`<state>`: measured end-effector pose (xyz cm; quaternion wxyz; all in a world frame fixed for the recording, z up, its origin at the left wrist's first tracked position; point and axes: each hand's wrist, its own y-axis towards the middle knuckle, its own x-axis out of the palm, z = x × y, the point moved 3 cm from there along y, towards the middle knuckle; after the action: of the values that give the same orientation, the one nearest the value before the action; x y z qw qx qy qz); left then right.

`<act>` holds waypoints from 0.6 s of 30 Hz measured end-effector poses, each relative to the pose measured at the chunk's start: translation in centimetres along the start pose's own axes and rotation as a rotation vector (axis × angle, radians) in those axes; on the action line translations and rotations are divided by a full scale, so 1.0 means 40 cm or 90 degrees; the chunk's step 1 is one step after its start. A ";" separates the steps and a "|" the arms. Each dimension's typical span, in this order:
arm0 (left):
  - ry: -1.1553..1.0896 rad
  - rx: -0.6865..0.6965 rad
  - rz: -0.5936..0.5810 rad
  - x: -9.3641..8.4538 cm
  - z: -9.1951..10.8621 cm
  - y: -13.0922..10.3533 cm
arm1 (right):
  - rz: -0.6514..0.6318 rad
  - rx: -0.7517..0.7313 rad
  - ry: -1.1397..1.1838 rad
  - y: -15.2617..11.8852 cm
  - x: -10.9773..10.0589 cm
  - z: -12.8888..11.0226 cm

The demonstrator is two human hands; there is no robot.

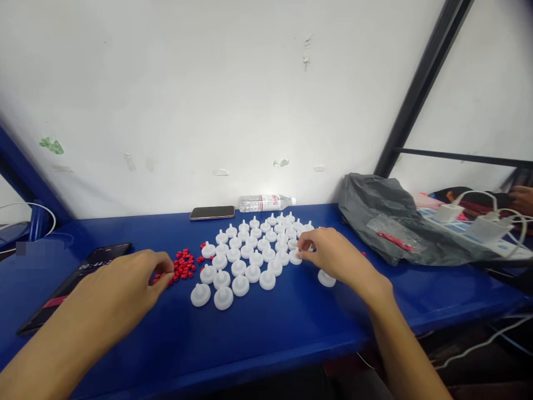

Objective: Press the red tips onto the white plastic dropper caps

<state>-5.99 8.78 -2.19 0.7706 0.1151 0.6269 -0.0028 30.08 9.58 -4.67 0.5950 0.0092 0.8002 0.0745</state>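
Observation:
Several white round plastic caps with pointed nozzles stand on the blue table, nozzles up. To their left lies a pile of small red caps. My left hand is at the near left side of this pile, thumb and forefinger pinched together; what sits between the fingertips, if anything, is hidden. On the right edge of the white group, my right hand has its fingers closed on a white nozzle cap that stands on the table. Another white cap lies partly hidden under my right wrist.
A phone showing a timer lies at the left, partly behind my left hand. By the wall are another phone and a clear bottle on its side. A grey plastic bag, a small bag of red pieces and plugged-in chargers occupy the right.

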 end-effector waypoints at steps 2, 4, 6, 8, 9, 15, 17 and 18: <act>0.036 0.011 -0.012 0.002 0.019 -0.001 | 0.000 -0.001 0.011 -0.003 -0.001 -0.002; 0.051 0.038 0.007 0.006 0.039 -0.002 | -0.001 -0.005 0.024 -0.005 -0.007 -0.008; 0.038 0.084 0.037 0.009 0.059 -0.002 | 0.007 -0.014 0.035 -0.009 -0.016 -0.015; 0.012 0.124 0.071 0.009 0.077 -0.001 | 0.038 -0.033 0.063 -0.016 -0.026 -0.024; -0.008 0.142 0.086 0.009 0.085 0.000 | 0.060 -0.045 0.089 -0.022 -0.031 -0.028; -0.139 0.269 0.158 0.027 0.138 0.003 | 0.145 -0.089 0.252 -0.066 -0.043 -0.079; -0.178 0.306 0.183 0.036 0.157 -0.003 | 0.143 -0.105 0.277 -0.078 -0.045 -0.107; -0.200 0.322 0.198 0.039 0.168 -0.008 | 0.136 -0.119 0.284 -0.083 -0.046 -0.122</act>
<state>0.77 7.47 -2.50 0.7959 0.3952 0.4550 -0.0580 26.21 5.57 -2.00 0.3907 0.0220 0.8959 0.2104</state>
